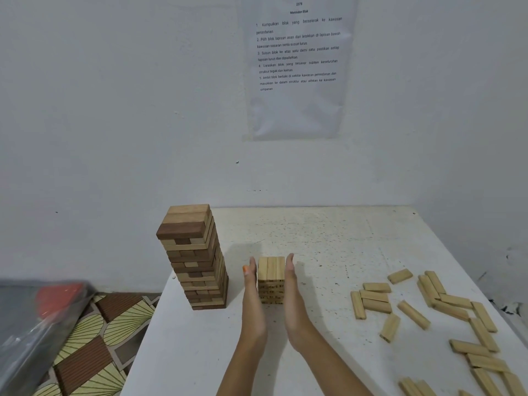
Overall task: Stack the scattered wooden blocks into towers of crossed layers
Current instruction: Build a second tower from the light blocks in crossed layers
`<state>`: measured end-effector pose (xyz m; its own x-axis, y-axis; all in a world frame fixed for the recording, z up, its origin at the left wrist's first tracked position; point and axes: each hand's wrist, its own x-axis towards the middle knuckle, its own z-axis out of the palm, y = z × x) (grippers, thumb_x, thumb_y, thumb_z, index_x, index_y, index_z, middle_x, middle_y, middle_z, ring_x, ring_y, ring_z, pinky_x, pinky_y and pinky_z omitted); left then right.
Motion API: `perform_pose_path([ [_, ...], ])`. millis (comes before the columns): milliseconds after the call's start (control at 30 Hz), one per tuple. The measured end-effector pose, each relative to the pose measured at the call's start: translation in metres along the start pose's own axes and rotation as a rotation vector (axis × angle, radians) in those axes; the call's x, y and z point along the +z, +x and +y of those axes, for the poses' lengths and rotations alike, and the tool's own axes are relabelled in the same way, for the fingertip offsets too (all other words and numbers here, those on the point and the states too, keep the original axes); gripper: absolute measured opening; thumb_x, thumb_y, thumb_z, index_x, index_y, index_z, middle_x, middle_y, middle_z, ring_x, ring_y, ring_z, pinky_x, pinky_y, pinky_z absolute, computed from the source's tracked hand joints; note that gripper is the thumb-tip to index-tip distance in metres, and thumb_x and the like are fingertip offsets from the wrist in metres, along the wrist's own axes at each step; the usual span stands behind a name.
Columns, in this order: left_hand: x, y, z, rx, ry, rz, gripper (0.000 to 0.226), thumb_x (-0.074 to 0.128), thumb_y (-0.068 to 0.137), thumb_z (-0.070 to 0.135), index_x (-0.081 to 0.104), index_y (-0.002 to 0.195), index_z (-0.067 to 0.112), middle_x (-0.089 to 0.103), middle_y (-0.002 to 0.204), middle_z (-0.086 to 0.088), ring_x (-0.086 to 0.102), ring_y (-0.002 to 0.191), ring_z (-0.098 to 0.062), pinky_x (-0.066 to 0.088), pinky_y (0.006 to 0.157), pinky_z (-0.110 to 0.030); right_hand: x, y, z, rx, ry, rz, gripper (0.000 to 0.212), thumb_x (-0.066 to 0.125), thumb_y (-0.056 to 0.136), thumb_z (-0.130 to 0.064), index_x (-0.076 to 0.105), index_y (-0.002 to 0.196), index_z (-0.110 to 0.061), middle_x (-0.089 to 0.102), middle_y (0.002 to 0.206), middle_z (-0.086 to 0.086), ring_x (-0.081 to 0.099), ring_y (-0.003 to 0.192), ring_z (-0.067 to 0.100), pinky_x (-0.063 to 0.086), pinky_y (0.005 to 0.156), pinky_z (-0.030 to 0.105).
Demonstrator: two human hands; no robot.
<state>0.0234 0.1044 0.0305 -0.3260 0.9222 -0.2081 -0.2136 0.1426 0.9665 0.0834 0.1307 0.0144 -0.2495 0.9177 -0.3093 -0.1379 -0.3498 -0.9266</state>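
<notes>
Head view: a white, speckled desk point(328, 232) fills the lower right of the frame, set against a white wall. At lower centre stands a short tower point(271, 281) of pale blocks, with 3 blocks side by side in its top layer. The left hand point(253, 301) and right hand point(295, 301) flank it, palms facing each other and flat against its 2 sides. The fingers point(290, 262) are straight and together, released and curled round nothing.

Left of the hands, near the desk's left edge, a tall tower point(197, 261) of mixed light and dark blocks rises in crossed layers. The front block of its top layer is dark brown.

Loose blocks point(428, 307) lie scattered flat across the right and lower right of the desk, well apart from both towers.

A printed sheet point(297, 67) hangs on the wall at upper centre. In the lower left corner are a patterned floor mat point(94, 341) and a plastic-wrapped bundle point(34, 315).
</notes>
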Motion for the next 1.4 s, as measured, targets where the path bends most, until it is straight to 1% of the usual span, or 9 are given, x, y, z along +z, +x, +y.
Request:
perform_pose_path([
  [167, 0.001, 0.002, -0.004, -0.009, 0.009, -0.008, 0.069, 0.014, 0.085, 0.067, 0.025, 0.149, 0.043, 0.025, 0.156, 0.012, 0.019, 0.141, -0.001, 0.014, 0.111, -0.027, 0.002, -0.005, -0.004, 0.005, 0.018, -0.002, 0.072, 0.015, 0.092, -0.069, 0.023, 0.153, -0.031, 0.025, 0.158, -0.007, 0.031, 0.141, 0.009, 0.024, 0.109, 0.027],
  [367, 0.003, 0.0, -0.003, 0.0, -0.008, 0.006, 0.051, 0.012, 0.099, 0.051, 0.024, 0.147, 0.041, 0.022, 0.143, 0.025, 0.021, 0.128, 0.007, 0.017, 0.107, -0.022, 0.004, -0.004, -0.006, -0.015, 0.024, 0.03, 0.075, 0.021, 0.088, -0.071, 0.022, 0.153, -0.033, 0.03, 0.156, -0.001, 0.037, 0.138, 0.013, 0.029, 0.109, 0.029],
  [700, 0.002, 0.001, -0.006, 0.007, 0.008, -0.004, 0.064, 0.015, 0.091, 0.061, 0.023, 0.15, 0.039, 0.023, 0.152, 0.018, 0.021, 0.136, 0.004, 0.017, 0.108, -0.023, 0.005, -0.005, -0.008, -0.003, 0.042, 0.033, 0.066, 0.017, 0.095, -0.064, 0.026, 0.151, -0.03, 0.042, 0.149, -0.001, 0.041, 0.134, 0.013, 0.027, 0.114, 0.034],
  [767, 0.003, -0.001, -0.003, 0.004, 0.003, 0.01, 0.055, 0.013, 0.098, 0.053, 0.02, 0.15, 0.038, 0.02, 0.145, 0.024, 0.018, 0.13, 0.008, 0.015, 0.107, -0.021, 0.002, -0.006, -0.009, 0.001, 0.034, 0.037, 0.059, 0.017, 0.096, -0.062, 0.039, 0.144, -0.034, 0.053, 0.138, -0.005, 0.049, 0.126, 0.008, 0.031, 0.108, 0.029],
  [833, 0.001, -0.001, -0.002, 0.009, -0.003, 0.014, 0.055, 0.013, 0.098, 0.052, 0.018, 0.151, 0.038, 0.022, 0.144, 0.024, 0.019, 0.129, 0.009, 0.014, 0.106, -0.02, -0.001, -0.008, -0.012, -0.01, 0.038, 0.05, 0.041, 0.016, 0.099, -0.056, 0.052, 0.116, -0.046, 0.062, 0.113, -0.02, 0.055, 0.102, -0.01, 0.033, 0.098, 0.023],
  [933, 0.001, -0.002, -0.002, 0.013, -0.007, 0.019, 0.053, 0.011, 0.1, 0.05, 0.018, 0.151, 0.038, 0.023, 0.143, 0.024, 0.019, 0.13, 0.009, 0.014, 0.106, -0.019, -0.004, -0.014, -0.016, -0.02, 0.046, 0.048, 0.034, 0.015, 0.101, -0.05, 0.048, 0.097, -0.05, 0.057, 0.097, -0.03, 0.049, 0.084, -0.022, 0.03, 0.092, 0.019],
  [1100, 0.004, -0.003, -0.003, 0.0, -0.011, 0.014, 0.058, 0.014, 0.095, 0.058, 0.019, 0.15, 0.041, 0.021, 0.146, 0.026, 0.019, 0.13, 0.009, 0.014, 0.107, -0.021, -0.003, -0.013, -0.012, -0.02, 0.081, 0.002, 0.038, 0.016, 0.1, -0.053, 0.052, 0.11, -0.047, 0.059, 0.103, -0.029, 0.052, 0.085, -0.024, 0.035, 0.088, 0.015],
  [1267, 0.006, -0.004, -0.001, 0.01, 0.003, 0.015, 0.057, 0.016, 0.093, 0.057, 0.017, 0.147, 0.042, 0.015, 0.139, 0.031, 0.01, 0.13, 0.013, 0.011, 0.109, -0.02, -0.001, -0.012, -0.01, -0.049, 0.075, -0.007, 0.042, 0.016, 0.099, -0.052, 0.021, 0.14, -0.048, 0.045, 0.126, -0.022, 0.046, 0.105, -0.011, 0.026, 0.101, 0.022],
  [1400, 0.005, -0.004, -0.001, 0.003, -0.022, 0.015, 0.039, 0.014, 0.102, 0.046, 0.018, 0.141, 0.045, 0.016, 0.125, 0.042, 0.016, 0.117, 0.021, 0.013, 0.104, -0.017, -0.001, -0.012, -0.01, -0.051, 0.065, 0.007, 0.032, 0.016, 0.1, -0.052, 0.028, 0.129, -0.053, 0.05, 0.116, -0.026, 0.047, 0.097, -0.017, 0.029, 0.098, 0.021],
])
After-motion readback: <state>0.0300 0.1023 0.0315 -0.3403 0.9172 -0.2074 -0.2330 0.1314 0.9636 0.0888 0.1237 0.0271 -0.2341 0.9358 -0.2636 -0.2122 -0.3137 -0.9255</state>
